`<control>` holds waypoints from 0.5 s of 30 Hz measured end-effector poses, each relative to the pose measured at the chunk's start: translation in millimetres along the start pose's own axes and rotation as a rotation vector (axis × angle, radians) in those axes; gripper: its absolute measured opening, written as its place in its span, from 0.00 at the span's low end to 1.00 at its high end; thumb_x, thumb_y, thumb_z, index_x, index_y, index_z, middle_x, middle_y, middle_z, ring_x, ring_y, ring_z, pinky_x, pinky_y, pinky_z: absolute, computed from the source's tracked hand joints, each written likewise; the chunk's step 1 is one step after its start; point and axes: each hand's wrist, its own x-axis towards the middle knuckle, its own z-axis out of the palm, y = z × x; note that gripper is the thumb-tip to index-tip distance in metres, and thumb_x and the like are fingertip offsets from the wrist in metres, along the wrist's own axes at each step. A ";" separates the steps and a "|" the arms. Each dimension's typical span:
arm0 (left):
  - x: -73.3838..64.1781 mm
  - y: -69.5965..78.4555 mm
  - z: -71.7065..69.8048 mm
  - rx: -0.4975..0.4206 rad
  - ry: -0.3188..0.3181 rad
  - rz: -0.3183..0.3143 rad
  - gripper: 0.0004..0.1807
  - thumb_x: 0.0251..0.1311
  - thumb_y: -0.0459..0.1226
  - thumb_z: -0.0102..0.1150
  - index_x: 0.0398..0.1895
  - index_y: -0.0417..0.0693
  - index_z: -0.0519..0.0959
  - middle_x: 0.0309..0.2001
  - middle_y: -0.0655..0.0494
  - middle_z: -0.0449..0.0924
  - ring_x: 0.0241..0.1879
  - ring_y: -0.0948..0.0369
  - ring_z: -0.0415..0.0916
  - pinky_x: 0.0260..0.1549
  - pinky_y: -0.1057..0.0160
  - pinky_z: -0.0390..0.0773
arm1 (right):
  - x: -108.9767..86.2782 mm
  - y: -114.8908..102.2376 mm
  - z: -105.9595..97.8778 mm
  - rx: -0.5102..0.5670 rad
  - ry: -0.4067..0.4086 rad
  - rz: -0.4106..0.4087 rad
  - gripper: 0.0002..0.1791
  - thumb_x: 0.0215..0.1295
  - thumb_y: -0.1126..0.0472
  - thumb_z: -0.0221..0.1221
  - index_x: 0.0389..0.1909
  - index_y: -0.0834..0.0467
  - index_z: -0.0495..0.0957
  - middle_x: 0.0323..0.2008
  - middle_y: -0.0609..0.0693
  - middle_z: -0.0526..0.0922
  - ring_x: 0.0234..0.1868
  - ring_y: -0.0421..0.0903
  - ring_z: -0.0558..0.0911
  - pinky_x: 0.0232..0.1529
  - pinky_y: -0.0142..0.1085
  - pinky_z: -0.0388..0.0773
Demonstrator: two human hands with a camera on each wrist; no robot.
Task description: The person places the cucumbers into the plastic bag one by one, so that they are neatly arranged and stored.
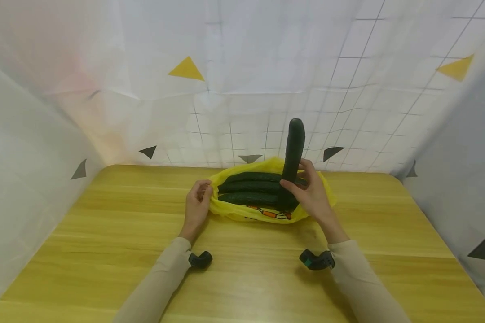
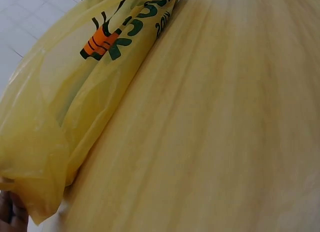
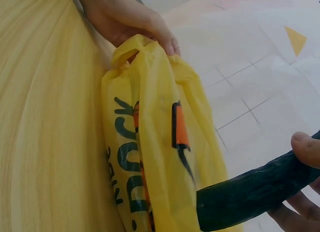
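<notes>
A yellow plastic bag (image 1: 234, 211) with dark lettering and an orange print lies on the table, its mouth spread upward. Several dark green cucumbers (image 1: 248, 187) lie side by side inside it. My left hand (image 1: 198, 202) pinches the bag's left edge with curled fingers; the left wrist view shows only its fingertips at the bag's corner. Above the bag's right part, my right hand (image 1: 313, 193) grips one cucumber (image 1: 295, 143) between thumb and fingers. That cucumber stands nearly upright, and its lower end reaches into the bag's opening, as the right wrist view (image 3: 245, 199) shows too.
The wooden table (image 1: 117, 233) extends to both sides and in front of the bag. Behind it hangs a white sheet (image 1: 250, 121) with grid lines and yellow and dark triangles. Small black wrist cameras (image 1: 317, 260) jut out from both sleeves.
</notes>
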 end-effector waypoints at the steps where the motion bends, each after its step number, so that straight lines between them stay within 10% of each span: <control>1: 0.0 -0.3 -0.1 -0.002 0.001 -0.004 0.15 0.69 0.36 0.49 0.51 0.35 0.74 0.40 0.39 0.78 0.33 0.60 0.74 0.33 0.71 0.73 | -0.7 0.1 0.3 -0.006 -0.009 -0.002 0.32 0.60 0.68 0.62 0.64 0.58 0.62 0.54 0.61 0.70 0.49 0.56 0.76 0.53 0.51 0.75; 15: 0.1 -0.1 -0.5 -0.012 0.010 0.004 0.14 0.68 0.35 0.49 0.51 0.34 0.74 0.39 0.38 0.78 0.33 0.58 0.75 0.34 0.72 0.73 | 0.4 17.8 2.8 -0.078 -0.082 -0.049 0.31 0.58 0.64 0.65 0.63 0.52 0.66 0.54 0.57 0.72 0.51 0.55 0.77 0.51 0.48 0.77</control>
